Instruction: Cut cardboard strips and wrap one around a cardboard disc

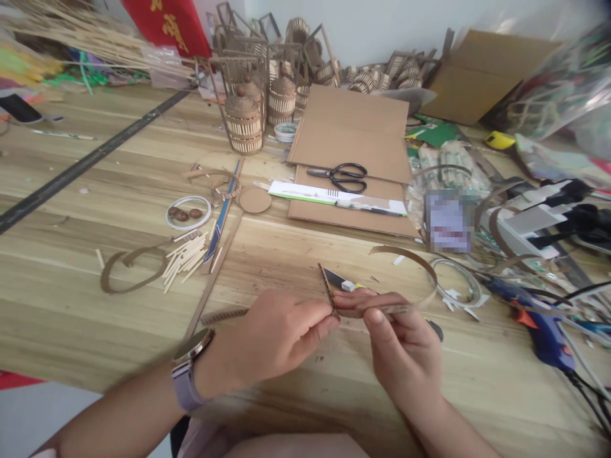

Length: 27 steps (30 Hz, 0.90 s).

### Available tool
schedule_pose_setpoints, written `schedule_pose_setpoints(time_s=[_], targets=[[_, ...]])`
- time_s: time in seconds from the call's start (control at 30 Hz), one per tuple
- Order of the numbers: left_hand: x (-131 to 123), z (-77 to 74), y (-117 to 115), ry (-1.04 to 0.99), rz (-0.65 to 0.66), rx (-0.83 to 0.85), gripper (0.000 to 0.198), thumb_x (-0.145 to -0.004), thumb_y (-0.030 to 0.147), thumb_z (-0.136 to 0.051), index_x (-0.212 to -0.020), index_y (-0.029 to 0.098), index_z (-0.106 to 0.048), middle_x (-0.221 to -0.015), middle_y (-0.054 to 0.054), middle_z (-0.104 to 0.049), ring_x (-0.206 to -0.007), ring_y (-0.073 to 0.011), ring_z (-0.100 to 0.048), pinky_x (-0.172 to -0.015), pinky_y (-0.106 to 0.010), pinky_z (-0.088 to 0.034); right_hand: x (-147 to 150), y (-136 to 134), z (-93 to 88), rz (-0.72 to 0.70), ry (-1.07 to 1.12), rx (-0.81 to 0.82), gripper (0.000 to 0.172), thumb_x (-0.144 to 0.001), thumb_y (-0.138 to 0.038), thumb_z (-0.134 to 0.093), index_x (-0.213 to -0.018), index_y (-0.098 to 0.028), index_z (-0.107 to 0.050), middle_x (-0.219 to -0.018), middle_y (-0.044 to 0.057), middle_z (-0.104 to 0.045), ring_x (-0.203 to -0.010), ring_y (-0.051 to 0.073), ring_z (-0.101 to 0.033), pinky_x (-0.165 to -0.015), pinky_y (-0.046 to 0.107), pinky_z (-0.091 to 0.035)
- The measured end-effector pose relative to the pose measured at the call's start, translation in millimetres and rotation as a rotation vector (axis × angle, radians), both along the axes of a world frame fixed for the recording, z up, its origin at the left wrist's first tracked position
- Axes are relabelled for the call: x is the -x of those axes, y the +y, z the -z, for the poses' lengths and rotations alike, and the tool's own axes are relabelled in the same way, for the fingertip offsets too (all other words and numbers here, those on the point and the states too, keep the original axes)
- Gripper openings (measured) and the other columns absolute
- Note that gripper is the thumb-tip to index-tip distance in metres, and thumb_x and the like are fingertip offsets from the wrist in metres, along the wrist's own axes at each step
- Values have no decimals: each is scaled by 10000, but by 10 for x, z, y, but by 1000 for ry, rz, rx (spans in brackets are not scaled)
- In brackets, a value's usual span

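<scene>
My left hand [277,334], with a watch on its wrist, pinches a short notched brown strip [328,289] that stands up between thumb and fingers. My right hand [403,337] is closed around a long thin brown cardboard strip [410,261] that curves up and away to the right in an arc. Both hands meet above the wooden table [71,299] near its front edge. A small utility knife [342,280] lies just behind my fingers.
Black scissors [344,177] lie on cardboard sheets [351,130]. Small slatted wooden lanterns [244,121] stand at the back. A pile of short sticks [186,257] and a cardboard ring [126,270] lie left. A blue glue gun [539,324] and cables are right.
</scene>
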State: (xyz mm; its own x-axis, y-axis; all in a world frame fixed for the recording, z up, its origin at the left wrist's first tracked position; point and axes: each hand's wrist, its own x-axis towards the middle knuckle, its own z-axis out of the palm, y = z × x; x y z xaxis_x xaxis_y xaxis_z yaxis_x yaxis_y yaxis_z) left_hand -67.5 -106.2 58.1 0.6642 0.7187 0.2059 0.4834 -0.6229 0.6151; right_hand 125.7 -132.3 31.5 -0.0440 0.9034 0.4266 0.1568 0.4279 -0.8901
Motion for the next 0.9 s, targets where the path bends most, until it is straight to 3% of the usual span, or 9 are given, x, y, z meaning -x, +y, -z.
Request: schedule_pose_setpoints(time_s=[0.1,0.2,0.3,0.5,0.63,0.77,0.9], targets=[[-3,15,2,-2,-18,44,397,-1050,338,-315,-853,165,-613,-741,-20,-683,-666,-167,-631,-596,-272,-378,7,-14,7,22,-60,-34,145,-963,-192,-533,-982,-251,-664,-975,44,-773,-993,218,-724,-907,405,-570],[-18,25,-5,1,-62,65,420,-1046,424,-321,-886,161,-607,-760,-26,-692,-666,-177,-642,-586,-276,-387,5,-32,2,-1,-212,-167,158,-938,-160,-556,-1042,-253,-631,-1005,55,-770,-1011,235,-718,-900,443,-555],[-41,23,-14,43,-107,17,424,-1047,435,-323,-874,158,-593,-758,-34,-696,-665,-191,-653,-576,-282,-380,-6,-36,23,-16,-297,-242,218,-919,-126,-564,-1085,-260,-607,-1029,61,-767,-1032,245,-710,-902,469,-537],[-52,18,-38,68,-141,-50,363,-1049,282,-348,-782,167,-564,-688,-17,-664,-614,-177,-628,-560,-281,-354,16,-21,129,57,-319,-233,264,-869,-153,-655,-1107,-261,-617,-1141,84,-737,-1049,243,-695,-920,467,-523],[-39,45,-54,90,-112,-24,333,-1046,297,-356,-854,162,-592,-742,-29,-687,-666,-190,-650,-582,-287,-365,44,-6,92,99,-305,-227,186,-889,-128,-624,-1005,-272,-646,-1014,36,-777,-927,212,-728,-911,434,-510],[-15,46,-36,101,-77,-29,333,-1043,290,-345,-879,165,-606,-725,-24,-693,-649,-185,-649,-577,-288,-350,50,14,0,88,-162,-102,66,-939,-222,-584,-931,-259,-637,-941,32,-782,-890,200,-729,-863,399,-534],[4,16,-3,63,-36,7,326,-1033,281,-360,-840,177,-600,-675,0,-671,-599,-159,-619,-549,-274,-327,47,7,-44,68,-67,-9,83,-964,-259,-549,-925,-253,-622,-910,32,-778,-860,194,-736,-866,391,-545]])
